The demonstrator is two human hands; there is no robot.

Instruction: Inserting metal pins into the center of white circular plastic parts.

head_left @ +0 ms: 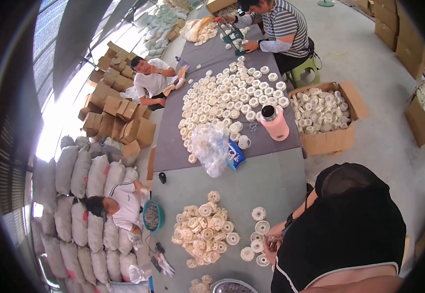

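The room is a workshop: a long table (280, 185) runs from near to far, and filled sacks (95, 219) are stacked on the left, with cardboard boxes (110, 105) farther off.

Head view: a black-clad torso (339, 229) covers the near right. One hand (270, 250) shows at the table's right edge, fingers bent; I cannot tell which hand it is, how wide it opens, or whether it grips anything. The other cannot be made out. White round parts (261, 227) lie just left of the visible hand; a cream heap (205, 229) sits farther left.

Step in hand, as judged: individual handling of the round parts. The next move appears to call for a fingertip grip on one rim, leaving neighbouring parts undisturbed.
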